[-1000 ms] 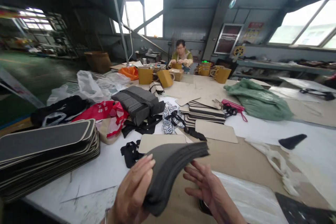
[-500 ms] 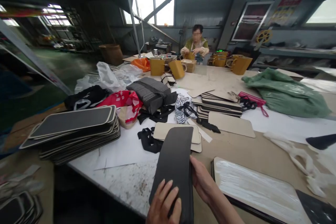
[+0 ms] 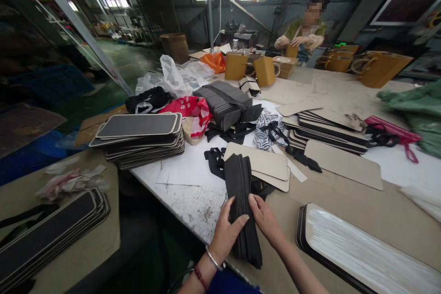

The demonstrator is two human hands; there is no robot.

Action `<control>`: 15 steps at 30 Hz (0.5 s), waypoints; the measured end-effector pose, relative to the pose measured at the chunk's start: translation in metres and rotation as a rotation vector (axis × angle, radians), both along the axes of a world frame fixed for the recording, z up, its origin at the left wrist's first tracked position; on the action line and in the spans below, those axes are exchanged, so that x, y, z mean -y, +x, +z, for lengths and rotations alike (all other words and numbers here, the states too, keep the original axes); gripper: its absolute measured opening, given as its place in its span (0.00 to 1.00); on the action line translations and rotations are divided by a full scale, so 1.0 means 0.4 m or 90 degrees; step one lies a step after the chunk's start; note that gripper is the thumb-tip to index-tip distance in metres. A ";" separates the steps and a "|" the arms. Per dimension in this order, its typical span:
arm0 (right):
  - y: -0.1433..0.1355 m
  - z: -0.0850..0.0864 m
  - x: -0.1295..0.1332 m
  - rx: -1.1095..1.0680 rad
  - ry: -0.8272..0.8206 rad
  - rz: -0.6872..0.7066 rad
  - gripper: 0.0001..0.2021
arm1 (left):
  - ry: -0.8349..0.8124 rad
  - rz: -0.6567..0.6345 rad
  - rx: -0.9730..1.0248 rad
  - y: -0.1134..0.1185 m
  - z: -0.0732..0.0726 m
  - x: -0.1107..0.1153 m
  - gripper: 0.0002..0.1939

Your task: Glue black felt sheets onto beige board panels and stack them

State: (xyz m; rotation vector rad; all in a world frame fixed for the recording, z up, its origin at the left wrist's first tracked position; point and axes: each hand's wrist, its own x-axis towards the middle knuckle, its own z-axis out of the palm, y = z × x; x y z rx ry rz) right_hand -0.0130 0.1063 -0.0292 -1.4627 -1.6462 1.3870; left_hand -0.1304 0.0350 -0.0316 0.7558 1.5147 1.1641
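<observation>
Between my two hands a bundle of black panels (image 3: 237, 174) stands on its long edge at the table's near side, its several thin layers showing from above. My left hand (image 3: 225, 229) grips the bundle's left side, thumb over the top edge. Along the right side, my right hand (image 3: 263, 216) presses with its fingers against the outermost layer. Just beyond the bundle lie two beige panels (image 3: 258, 161), overlapping, with a black strap (image 3: 215, 161) beside them. To the right is a stack topped by a beige panel with a shiny whitish coating (image 3: 361, 243).
Dark panels with pale rims are piled at left (image 3: 144, 128), and more lie on a lower surface (image 3: 51, 234). A tied grey bundle (image 3: 223, 101), beige boards (image 3: 327, 128) and yellow containers (image 3: 265, 71) lie farther back. A co-worker (image 3: 303, 32) works across the table.
My view has swung left. The black bundle has turned from showing its broad face to standing on edge with layers visible. My left hand has moved from that face to the left side.
</observation>
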 end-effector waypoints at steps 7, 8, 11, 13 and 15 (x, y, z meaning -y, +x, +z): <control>0.001 0.040 0.012 -0.030 -0.079 -0.028 0.27 | 0.000 -0.043 0.027 -0.040 0.007 0.007 0.27; 0.001 0.041 0.012 -0.025 -0.081 -0.033 0.27 | -0.008 -0.041 0.028 -0.044 0.009 0.006 0.26; 0.008 0.036 0.005 0.014 -0.079 -0.037 0.24 | -0.019 -0.037 0.069 -0.054 0.018 0.001 0.23; 0.015 0.031 -0.001 0.033 -0.080 -0.038 0.22 | -0.025 -0.030 0.117 -0.063 0.026 0.001 0.22; 0.021 0.028 -0.005 0.029 -0.077 -0.031 0.20 | -0.027 -0.026 0.156 -0.072 0.036 0.001 0.21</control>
